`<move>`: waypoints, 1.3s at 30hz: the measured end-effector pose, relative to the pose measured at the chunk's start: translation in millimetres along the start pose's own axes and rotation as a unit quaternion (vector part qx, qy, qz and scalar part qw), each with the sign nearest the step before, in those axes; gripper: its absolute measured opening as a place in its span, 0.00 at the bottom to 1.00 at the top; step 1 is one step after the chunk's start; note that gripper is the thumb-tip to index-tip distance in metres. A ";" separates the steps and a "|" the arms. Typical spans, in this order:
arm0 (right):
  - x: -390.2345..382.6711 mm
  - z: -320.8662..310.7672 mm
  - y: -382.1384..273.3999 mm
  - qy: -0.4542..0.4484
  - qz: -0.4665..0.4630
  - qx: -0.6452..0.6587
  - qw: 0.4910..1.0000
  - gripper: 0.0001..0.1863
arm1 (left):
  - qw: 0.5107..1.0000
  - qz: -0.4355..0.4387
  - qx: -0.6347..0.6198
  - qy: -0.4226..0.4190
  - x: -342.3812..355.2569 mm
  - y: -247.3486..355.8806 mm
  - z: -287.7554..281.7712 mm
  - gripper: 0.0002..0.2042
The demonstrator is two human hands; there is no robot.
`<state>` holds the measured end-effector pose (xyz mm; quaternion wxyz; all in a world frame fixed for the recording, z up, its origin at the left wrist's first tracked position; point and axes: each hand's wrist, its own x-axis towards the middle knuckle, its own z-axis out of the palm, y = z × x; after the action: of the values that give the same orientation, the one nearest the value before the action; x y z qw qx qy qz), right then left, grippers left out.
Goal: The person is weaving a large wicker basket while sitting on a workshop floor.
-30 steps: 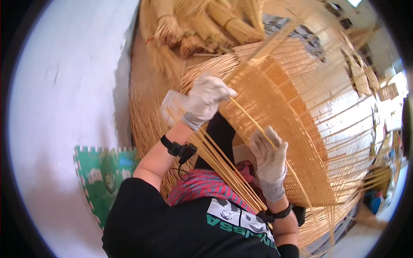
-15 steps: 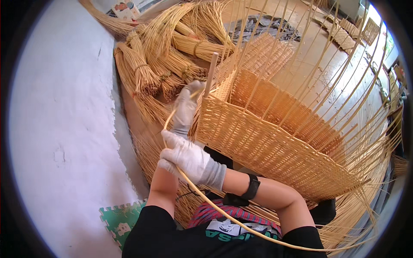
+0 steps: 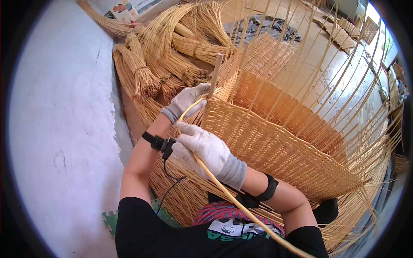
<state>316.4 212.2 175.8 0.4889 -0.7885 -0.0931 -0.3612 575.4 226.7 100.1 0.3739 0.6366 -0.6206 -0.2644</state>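
A half-woven wicker basket (image 3: 266,137) stands before me, tall stakes (image 3: 297,64) rising from its rim. At its near left corner a round wooden post (image 3: 216,76) sticks up. My left hand (image 3: 186,103), in a white-grey glove, is at this corner beside the post, closed around a pale wicker rod (image 3: 215,182) near its upper end. My right hand (image 3: 205,151), gloved too, grips the same rod lower down. Between the hands the rod bends in a curve up to the corner. Its thick lower length runs down across my right forearm side, past the picture's lower edge.
Tied bundles of wicker rods (image 3: 176,69) lie on the floor at far left, beside a white wall (image 3: 64,107). Loose rods (image 3: 361,206) spread under and right of the basket. Beyond it lie a woven panel (image 3: 262,56), a grey plastic sheet (image 3: 269,28) and a green mat (image 3: 112,221).
My left hand has moved to the basket corner by the post, bringing the rod's upper end there. My right hand has shifted right with the rod. The basket has barely moved.
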 end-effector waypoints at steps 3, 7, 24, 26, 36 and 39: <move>-0.6 -1.7 0.3 0.010 -0.017 -0.006 1.000 0.06 | 0.994 -0.069 -0.017 -0.088 16.4 13.6 -16.1 0.27; -7.4 -1.2 6.6 -0.033 -0.013 -0.055 0.998 0.04 | 0.968 -0.059 -0.242 -0.029 46.4 33.4 -16.5 0.15; -99.5 -100.9 126.0 0.424 0.277 0.000 0.863 0.14 | 0.902 -0.072 -0.424 0.035 75.9 17.3 23.3 0.39; -95.6 -104.8 138.6 0.425 0.341 0.019 0.838 0.14 | 0.859 -0.103 -0.497 -0.064 73.8 23.0 14.4 0.42; -105.6 -116.1 136.4 0.387 0.338 0.088 0.853 0.11 | 0.973 -0.186 -0.123 -0.056 51.4 35.5 5.5 0.17; -75.1 -111.1 125.0 0.362 0.351 -0.068 0.861 0.05 | 0.971 -0.197 -0.131 0.021 56.0 24.8 17.6 0.20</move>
<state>271.6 71.5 67.2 0.5276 -0.6142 0.3982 -0.4311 551.6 170.1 117.0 0.4070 0.6974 -0.4349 -0.3986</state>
